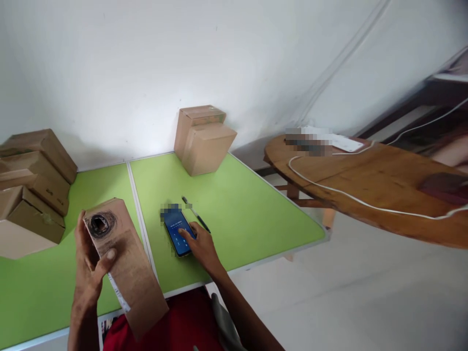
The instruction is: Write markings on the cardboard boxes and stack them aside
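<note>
Left of the phone (174, 229), the left hand (88, 274) clasps a cardboard box (135, 263); a loosened thumb could let it slip. The right hand (202, 247), fingers half-curled, has its thumb over the phone; whether it grips, one cannot tell. A nudge could roll the pen (197, 215) beside the phone.

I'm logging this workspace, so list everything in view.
wall: one, white, behind
floor: one, pale, right
tabletop: two sections, green, front
wooden table: one, brown, right
cable: one, white, on wooden table
flat item: one, white, on wooden table
blurred shape: one, dark red, far right
furniture: count unclear, dark, upper right
rear boxes: two, brown, near wall
left boxes: at least three, brown, far left
held box: one, brown, front left
pen: one, dark, on tabletop
phone: one, dark, blue screen, beside pen
garment: one, red, bottom
left hand: one, bare, gripping held box
right hand: one, bare, thumb at phone
</note>
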Demonstrator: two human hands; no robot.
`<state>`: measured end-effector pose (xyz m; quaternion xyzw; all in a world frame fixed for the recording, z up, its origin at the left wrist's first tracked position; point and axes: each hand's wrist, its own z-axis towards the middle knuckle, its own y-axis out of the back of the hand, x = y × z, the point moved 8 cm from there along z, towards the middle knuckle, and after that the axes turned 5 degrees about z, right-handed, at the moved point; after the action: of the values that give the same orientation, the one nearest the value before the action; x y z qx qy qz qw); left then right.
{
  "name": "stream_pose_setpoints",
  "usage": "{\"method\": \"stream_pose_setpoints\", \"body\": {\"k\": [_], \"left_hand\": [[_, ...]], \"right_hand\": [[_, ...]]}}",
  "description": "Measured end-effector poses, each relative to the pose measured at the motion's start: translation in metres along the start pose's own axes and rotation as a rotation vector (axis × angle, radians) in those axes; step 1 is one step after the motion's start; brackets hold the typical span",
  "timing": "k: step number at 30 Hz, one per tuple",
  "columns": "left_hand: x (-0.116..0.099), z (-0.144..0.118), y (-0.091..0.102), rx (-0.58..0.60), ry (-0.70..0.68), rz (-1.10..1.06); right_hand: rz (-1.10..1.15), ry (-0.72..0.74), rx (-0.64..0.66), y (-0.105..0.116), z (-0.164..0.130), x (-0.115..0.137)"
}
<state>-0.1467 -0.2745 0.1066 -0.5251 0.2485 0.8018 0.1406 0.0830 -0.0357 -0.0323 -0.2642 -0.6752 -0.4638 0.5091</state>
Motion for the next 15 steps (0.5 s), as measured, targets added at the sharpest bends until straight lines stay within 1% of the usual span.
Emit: {"method": "stream_pose_setpoints", "body": {"k": [7,10,12,13,14,15], "left_hand": [[0.005,-0.004,-0.004,0.024,0.078,-0.055],[0.011,-0.005,-0.001,0.017,0.086,-0.044],[0.016,-0.003,0.000,0.008,0.063,-0.012],[0.018,-0.002,-0.001,0.004,0.047,0.011],[0.021,-0.001,-0.002,0.002,0.034,0.035],[0.024,0.000,-0.003,0.003,0.025,0.060]], "right_hand": [[-0.384,0.010,-0.058,0.004,-0.009,0.001],[-0.506,0.022,-0.067,0.005,-0.012,0.009],[-0.561,0.043,-0.075,0.004,-0.014,0.017],[-0.584,0.089,-0.066,0.000,-0.017,0.023],[-0.599,0.175,-0.038,-0.008,-0.022,0.030],[-0.604,0.303,0.012,-0.021,-0.029,0.040]]}}
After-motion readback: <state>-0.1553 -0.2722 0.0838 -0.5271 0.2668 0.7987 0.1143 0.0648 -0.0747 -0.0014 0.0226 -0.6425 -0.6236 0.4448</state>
